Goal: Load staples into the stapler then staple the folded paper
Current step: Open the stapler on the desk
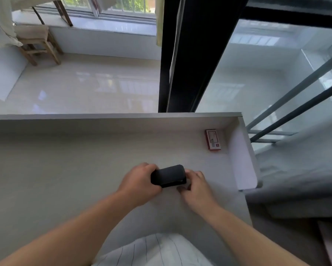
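A black stapler (169, 175) sits low over the pale desk (65, 169), a little right of centre. My left hand (140, 181) is wrapped around its left end. My right hand (195, 184) touches its right end, with fingers curled down near the desk; whether they hold anything else is hidden. A small red and white staple box (213, 139) lies flat in the far right corner of the desk, well beyond both hands. I cannot make out any folded paper on the white surface.
The desk has a raised back rim (113, 116) and a curved white side panel (242, 160) on the right. A grey covered bed (295, 169) lies to the right. A wooden stool (36, 43) stands on the tiled floor beyond.
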